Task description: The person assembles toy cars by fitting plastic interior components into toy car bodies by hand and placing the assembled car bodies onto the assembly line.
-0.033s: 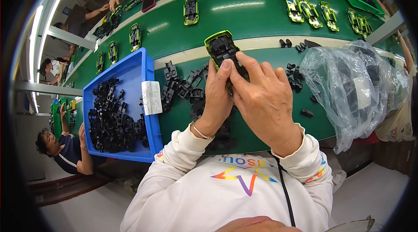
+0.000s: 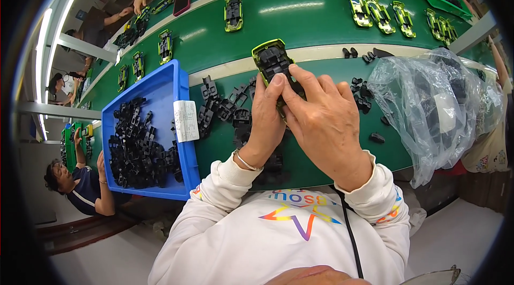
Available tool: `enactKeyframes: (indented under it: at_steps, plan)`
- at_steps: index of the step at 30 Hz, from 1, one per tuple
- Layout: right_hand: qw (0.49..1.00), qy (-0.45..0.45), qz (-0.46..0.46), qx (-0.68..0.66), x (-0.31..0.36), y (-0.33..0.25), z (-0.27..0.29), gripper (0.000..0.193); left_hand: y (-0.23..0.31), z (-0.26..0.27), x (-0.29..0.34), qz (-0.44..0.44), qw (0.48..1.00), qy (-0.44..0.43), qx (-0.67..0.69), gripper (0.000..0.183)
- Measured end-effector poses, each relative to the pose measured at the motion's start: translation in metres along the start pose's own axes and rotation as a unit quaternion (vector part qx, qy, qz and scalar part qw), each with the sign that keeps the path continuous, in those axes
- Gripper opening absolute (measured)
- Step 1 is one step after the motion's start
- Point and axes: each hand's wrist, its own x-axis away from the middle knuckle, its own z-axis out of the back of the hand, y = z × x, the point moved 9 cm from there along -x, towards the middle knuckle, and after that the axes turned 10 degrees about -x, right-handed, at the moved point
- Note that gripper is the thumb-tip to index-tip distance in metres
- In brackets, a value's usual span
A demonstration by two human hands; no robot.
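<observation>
My left hand [image 2: 264,115] is wrapped around the lower part of a toy car body [image 2: 273,57], bright green at the rim with a black interior facing up. The fingers of my right hand [image 2: 325,119] press on the same body from the right, beside my left thumb. Both hands hide its lower end, and I cannot make out any small part under the fingertips. Just left of my hands lie several loose black plastic car interior parts [image 2: 210,108]. Small black pieces [image 2: 362,95] are scattered to the right of my right hand.
A blue tray [image 2: 194,167] heaped with black parts stands at left. At right lies a clear plastic bag [image 2: 423,108]. Beyond a pale rail, several green car bodies [image 2: 233,13] rest on a green belt [image 2: 300,23]. Other people sit at the far side and left.
The car bodies on the green belt have shifted very slightly left. My hands keep the same hold on the toy car body.
</observation>
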Motion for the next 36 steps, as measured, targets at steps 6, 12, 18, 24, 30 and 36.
enactKeyframes:
  at_steps: [6,12,18,24,30,36]
  plan:
    - [0.955,0.08,-0.026,-0.284,-0.001,0.049,0.01,0.048,0.006,-0.009,-0.006,0.029,0.999,-0.013,-0.033,0.037]
    - [0.736,0.064,-0.249,-0.627,-0.003,0.091,-0.036,0.047,0.016,-0.028,0.002,0.02,0.995,-0.046,-0.088,0.039]
    - [0.636,0.047,-0.311,-0.705,0.001,0.085,-0.058,0.035,0.015,-0.027,0.009,-0.033,0.989,-0.039,-0.137,0.044]
    - [0.651,0.046,-0.296,-0.697,-0.001,0.087,-0.06,0.031,0.005,-0.02,0.006,-0.007,0.992,-0.016,-0.128,0.041]
    - [0.652,0.021,-0.34,-0.677,0.004,0.105,-0.071,0.033,0.004,-0.024,-0.015,0.069,0.992,-0.035,-0.101,0.038]
    - [0.856,0.11,-0.206,-0.461,0.032,0.136,-0.019,0.033,0.007,-0.007,-0.133,0.067,0.976,-0.026,-0.204,0.029]
